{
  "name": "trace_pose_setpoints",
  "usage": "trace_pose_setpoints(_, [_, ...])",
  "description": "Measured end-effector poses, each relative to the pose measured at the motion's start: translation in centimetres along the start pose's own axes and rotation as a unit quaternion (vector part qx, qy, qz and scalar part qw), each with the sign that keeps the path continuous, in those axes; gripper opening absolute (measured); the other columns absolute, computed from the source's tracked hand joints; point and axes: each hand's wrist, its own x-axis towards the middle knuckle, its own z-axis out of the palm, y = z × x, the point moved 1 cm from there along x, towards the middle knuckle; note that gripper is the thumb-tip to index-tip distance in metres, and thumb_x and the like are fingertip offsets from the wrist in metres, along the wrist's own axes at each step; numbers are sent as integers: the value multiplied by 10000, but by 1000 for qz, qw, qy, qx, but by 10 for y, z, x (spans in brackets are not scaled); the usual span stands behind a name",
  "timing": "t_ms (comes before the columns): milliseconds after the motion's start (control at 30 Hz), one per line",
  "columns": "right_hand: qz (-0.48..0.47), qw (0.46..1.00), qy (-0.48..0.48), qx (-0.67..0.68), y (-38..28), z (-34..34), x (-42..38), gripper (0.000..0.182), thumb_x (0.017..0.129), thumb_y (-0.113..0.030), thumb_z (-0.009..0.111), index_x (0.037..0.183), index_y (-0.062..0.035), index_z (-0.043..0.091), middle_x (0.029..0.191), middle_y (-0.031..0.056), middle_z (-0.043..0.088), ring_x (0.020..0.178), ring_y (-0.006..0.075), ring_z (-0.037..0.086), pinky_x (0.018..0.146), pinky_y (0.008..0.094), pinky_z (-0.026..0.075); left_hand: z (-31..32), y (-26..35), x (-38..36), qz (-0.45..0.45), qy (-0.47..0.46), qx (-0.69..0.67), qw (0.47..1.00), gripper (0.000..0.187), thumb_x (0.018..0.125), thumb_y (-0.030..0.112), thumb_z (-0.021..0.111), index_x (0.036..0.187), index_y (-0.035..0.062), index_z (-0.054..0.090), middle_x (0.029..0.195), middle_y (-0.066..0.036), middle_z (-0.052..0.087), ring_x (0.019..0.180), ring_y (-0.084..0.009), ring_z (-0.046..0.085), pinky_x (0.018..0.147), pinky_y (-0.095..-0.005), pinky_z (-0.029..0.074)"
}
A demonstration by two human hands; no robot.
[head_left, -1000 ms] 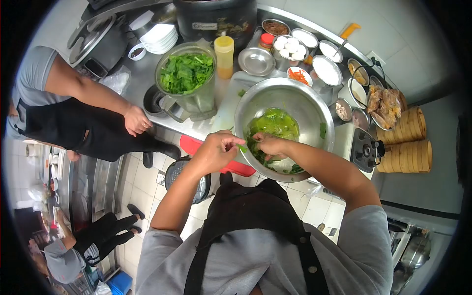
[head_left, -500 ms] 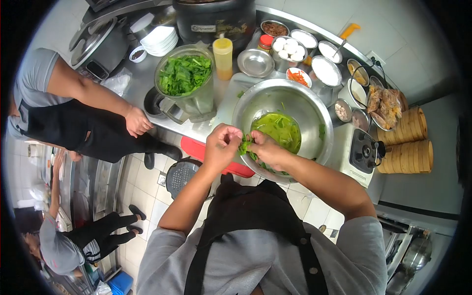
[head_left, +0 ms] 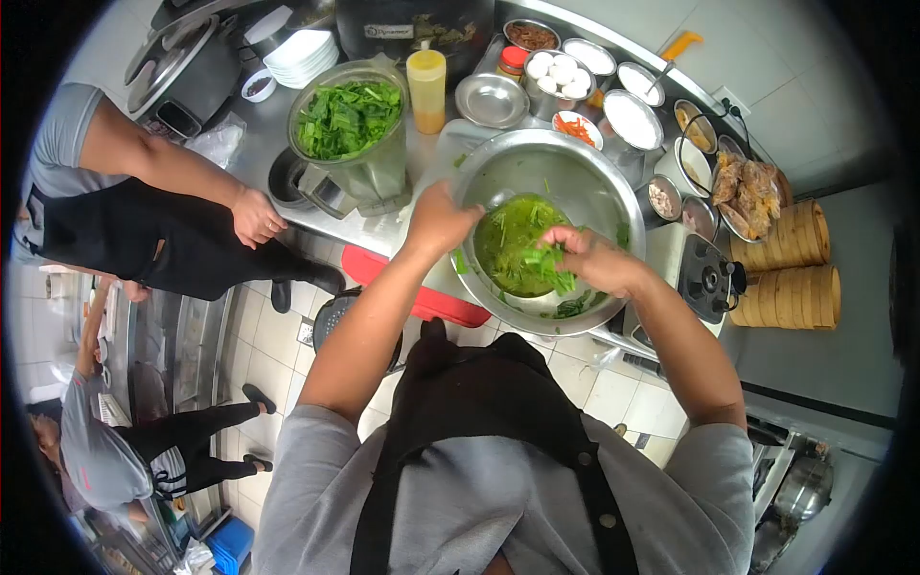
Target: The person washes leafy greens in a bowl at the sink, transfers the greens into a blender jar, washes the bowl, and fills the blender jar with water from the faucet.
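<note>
A wide steel mixing bowl (head_left: 599,172) sits on the counter in front of me, with green liquid (head_left: 517,225) and floating leaf pieces in it. My right hand (head_left: 604,264) is over the bowl's right side, its fingers closed on a bunch of leafy greens (head_left: 546,264). At the bowl's left rim is my left hand (head_left: 439,222), thumb stretched toward the inside; its other fingers are mostly hidden. Cut leaves (head_left: 573,307) cling to the bowl's near inner wall. Left of the bowl stands a blender jug (head_left: 369,182) filled with chopped greens (head_left: 350,117).
A squeeze bottle (head_left: 426,91), a steel plate (head_left: 492,101), a pot of eggs (head_left: 559,74) and a dish of carrot strips (head_left: 577,129) line the back. Right are a blender base (head_left: 704,278) and bamboo steamers (head_left: 791,297). A co-worker's hand (head_left: 256,218) is at the left counter edge.
My hands have moved apart. The right went rightward over the bowl with the greens; the left rose slightly to the left rim. The view has shifted a little.
</note>
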Motion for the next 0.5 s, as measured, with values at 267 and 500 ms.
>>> trace_pose_setpoints(267, [93, 891, -110, -430, 35, 11, -1, 323, 812, -174, 495, 1066, -6, 602, 972, 229, 637, 880, 347, 611, 802, 408, 464, 2, 43, -21, 50, 22, -106, 993, 238, 731, -2, 535, 945, -40, 633, 812, -157, 666, 746, -218, 626, 721, -322, 475])
trace_pose_setpoints(500, [-2, 958, -94, -273, 34, 46, 4, 418, 862, -380, 536, 1105, -51, 623, 1068, 199, 629, 993, 290, 601, 843, 363, 456, 7, 51, -30, 72, 55, -155, 984, 221, 741, -1, 541, 942, -28, 630, 742, -118, 634, 650, -160, 577, 643, -291, 455])
